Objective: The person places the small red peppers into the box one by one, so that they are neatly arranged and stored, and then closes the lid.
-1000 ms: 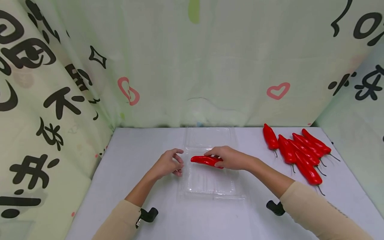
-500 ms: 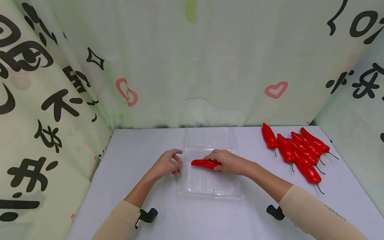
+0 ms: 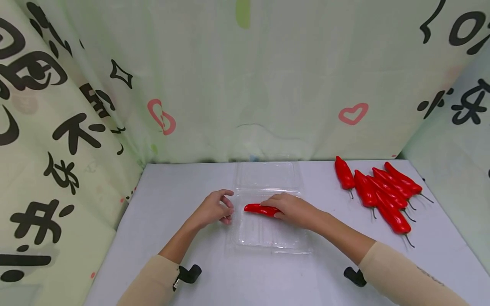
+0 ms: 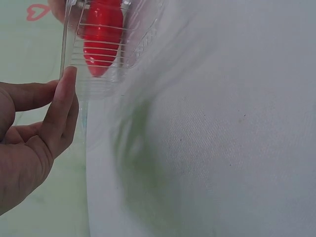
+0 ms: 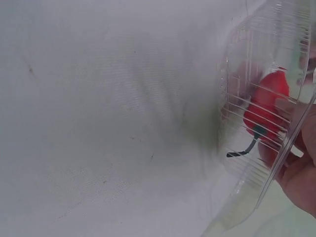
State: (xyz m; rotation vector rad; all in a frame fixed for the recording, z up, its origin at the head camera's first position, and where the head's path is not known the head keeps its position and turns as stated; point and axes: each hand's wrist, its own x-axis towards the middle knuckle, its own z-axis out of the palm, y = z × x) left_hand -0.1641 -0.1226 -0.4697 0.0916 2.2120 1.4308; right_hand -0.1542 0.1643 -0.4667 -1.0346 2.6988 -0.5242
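Note:
A clear plastic clamshell box [image 3: 264,236] lies with its lid [image 3: 268,175] laid back toward the curtain. Inside its base is a red chili pepper [image 3: 258,208], lying crosswise with the tip to the left. My right hand [image 3: 292,208] reaches over the right rim and grips the pepper's stem end. Through the box wall, the right wrist view shows the pepper [image 5: 266,106] with its green cap and dark stem. My left hand [image 3: 216,208] is at the left rim; in the left wrist view, thumb and fingers [image 4: 61,106] pinch the box edge.
Several red chili peppers [image 3: 386,193] lie grouped at the right rear of the white table [image 3: 183,178], stems pointing toward me. A printed curtain [image 3: 214,85] stands behind the table and along both sides.
My right hand has lowered slightly toward me with the chili pepper, bringing it deeper into the box base. The left hand stays at the left rim.

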